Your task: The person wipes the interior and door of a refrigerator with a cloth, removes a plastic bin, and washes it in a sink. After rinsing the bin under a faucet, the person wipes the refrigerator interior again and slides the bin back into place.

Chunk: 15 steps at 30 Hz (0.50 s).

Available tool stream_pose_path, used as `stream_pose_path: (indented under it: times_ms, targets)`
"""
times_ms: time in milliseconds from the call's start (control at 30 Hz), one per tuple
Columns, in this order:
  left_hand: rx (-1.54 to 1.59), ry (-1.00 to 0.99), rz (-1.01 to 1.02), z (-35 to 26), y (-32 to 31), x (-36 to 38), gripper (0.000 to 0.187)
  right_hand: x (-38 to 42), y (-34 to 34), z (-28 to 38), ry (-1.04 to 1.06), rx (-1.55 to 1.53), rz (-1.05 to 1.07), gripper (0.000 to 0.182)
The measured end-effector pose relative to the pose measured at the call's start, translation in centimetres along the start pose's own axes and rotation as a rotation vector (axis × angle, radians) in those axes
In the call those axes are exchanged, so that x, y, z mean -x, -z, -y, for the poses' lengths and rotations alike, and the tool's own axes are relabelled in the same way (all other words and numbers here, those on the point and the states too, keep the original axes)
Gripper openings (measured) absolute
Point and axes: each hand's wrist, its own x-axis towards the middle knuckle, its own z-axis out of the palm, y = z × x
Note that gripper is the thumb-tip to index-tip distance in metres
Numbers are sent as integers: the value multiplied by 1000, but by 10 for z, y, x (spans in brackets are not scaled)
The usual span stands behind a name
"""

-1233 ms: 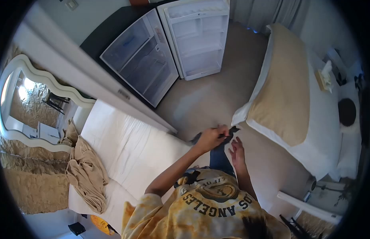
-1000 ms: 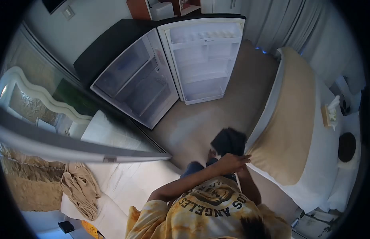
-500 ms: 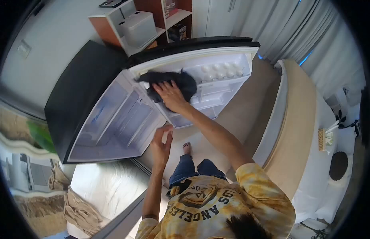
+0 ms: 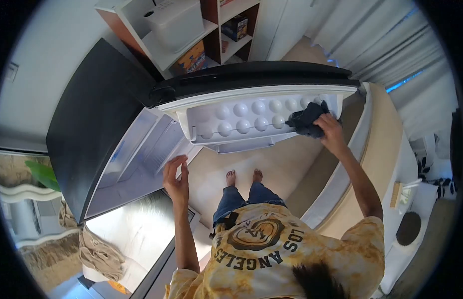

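Observation:
My right hand grips a bunched dark cloth at the right end of the egg rack in the refrigerator door. The cloth touches the rack and covers its last hollows. Rows of round egg hollows show to the left of it. Raised in front of the refrigerator's inside, my left hand is empty, its fingers bent and the thumb apart from them. The black refrigerator body stands on the left with its door swung wide.
Behind the door is a shelf unit with a white box on it. A bed runs along the right side, near the curtains. A white-covered surface with a brown cloth lies at lower left.
My right hand has moved the cloth from the door's left side to the right end of the egg rack. The left hand has shifted slightly left. Both feet now show.

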Motion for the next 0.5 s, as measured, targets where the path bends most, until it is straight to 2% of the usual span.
stream_pose_path:
  times_ms: [33,67,100,133,167,200,233,267,300,400,433,467,500]
  targets:
    - [15,31,-29,0,2,5,16,-10,-11,12,100,-45,-25,38]
    - [32,62,-56,-2,1,9,17,-19,-31,32,116,-106,-46,34]
    - [-13,21,-69,-5,-1,9,17,-35,-46,56,188,-64,50,27]
    - [-21,3,-74,-11,-6,9,17,-52,-61,93,104,-124,219,35]
    - [-25,-22,-76,-22,-12,4,17,-68,-80,124,143,-236,192,30]
    - [-26,-52,-71,-33,-19,-1,17,-90,-85,162,53,-377,328,29]
    - [-45,-77,-79,-44,-28,-5,17,-105,-99,188,242,-263,293,27]
    - [-64,-104,-91,-54,-39,-9,17,-113,-113,206,390,-122,90,30]
    - [-30,-96,-66,-62,-49,-12,15,-123,-113,211,397,-253,122,33]
    - [-45,-165,-14,-88,-67,-21,15,-98,-87,164,300,-267,170,38]
    - [-69,-153,0,-90,-72,-19,15,-78,-74,128,273,-249,157,40]
    - [-64,-181,26,-90,-79,-16,17,-65,-53,93,208,-227,307,48]
    - [-63,-205,52,-88,-87,-14,20,-39,-51,51,147,-217,220,49]
